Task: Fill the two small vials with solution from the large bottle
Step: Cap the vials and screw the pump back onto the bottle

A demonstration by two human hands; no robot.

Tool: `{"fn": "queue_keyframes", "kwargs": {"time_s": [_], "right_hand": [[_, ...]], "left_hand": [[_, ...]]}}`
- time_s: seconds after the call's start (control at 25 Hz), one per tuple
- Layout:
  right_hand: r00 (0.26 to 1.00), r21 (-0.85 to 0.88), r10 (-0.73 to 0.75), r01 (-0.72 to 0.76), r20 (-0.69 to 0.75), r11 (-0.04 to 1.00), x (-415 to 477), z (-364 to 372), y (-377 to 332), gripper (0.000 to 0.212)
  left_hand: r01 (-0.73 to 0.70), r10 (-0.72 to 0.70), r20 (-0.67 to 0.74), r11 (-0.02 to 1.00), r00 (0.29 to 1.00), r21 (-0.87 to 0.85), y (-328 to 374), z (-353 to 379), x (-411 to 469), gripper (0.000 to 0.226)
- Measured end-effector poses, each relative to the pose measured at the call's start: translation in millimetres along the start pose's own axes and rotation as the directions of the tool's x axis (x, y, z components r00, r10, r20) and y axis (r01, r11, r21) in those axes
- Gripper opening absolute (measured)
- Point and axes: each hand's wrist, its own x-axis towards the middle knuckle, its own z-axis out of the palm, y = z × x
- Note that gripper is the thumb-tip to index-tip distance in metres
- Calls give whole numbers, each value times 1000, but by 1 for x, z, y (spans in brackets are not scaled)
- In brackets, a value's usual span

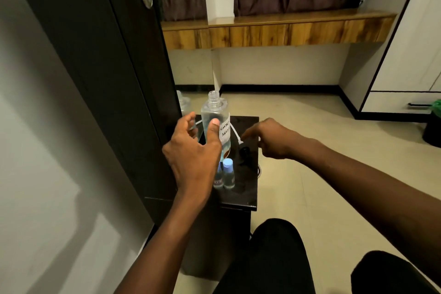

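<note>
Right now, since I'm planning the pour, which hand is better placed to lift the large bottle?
Left: the left hand is beside the large bottle, thumb across its front. The right hand is over the table, apart from it.

You see the large bottle [216, 112] standing on the small black table [248, 188], leaning a little; it is clear, its neck is open without a cap, and a white handwritten label begins with "CONTACT". At 6 o'clock from it, the two small vials [228, 174] stand upright side by side, both clear with light blue caps, the left one partly hidden.
</note>
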Motion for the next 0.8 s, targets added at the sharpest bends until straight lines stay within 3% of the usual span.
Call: {"fn": "queue_keyframes", "kwargs": {"time_s": [0.08,0.24,0.36,0.48,0.8], "right_hand": [[998,-59,-40,43,56,997,1,7,2,53],[989,-185,-111,127,94,974,9,16,1,57],[985,-213,-148,165,91,963,18,30,3,51],[973,-199,-217,229,80,953,28,48,6,40],[973,-197,-221,229,64,953,23,48,10,34]], "left_hand": [[-25,25,13,1000,1000,6,3,6,-2,51],[68,-84,129,990,988,121,0,22,10,92],[124,-146,194,985,970,123,-3,37,23,106],[121,-146,190,983,971,136,-3,50,37,107],[85,-115,116,969,987,231,2,71,50,94]]}}
